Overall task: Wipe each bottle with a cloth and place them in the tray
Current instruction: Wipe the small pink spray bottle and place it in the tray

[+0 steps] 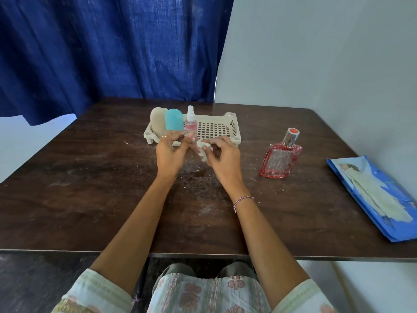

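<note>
A beige slotted tray [228, 126] stands at the table's far middle. In its left end stand a beige bottle [157, 120], a blue bottle [173, 119] and a small pink spray bottle [191, 119]. A pink square glass bottle [279, 158] with a clear cap stands on the table to the right, apart from the tray. My left hand [169, 152] and my right hand [223, 158] are together just in front of the tray, both pinching a small white cloth [202, 146] between them.
A blue wipes packet [379, 197] with pale wipes spilling out lies at the table's right edge. The dark wooden table [90, 188] is dusty with white specks. A blue curtain hangs behind, and a white wall stands at the right.
</note>
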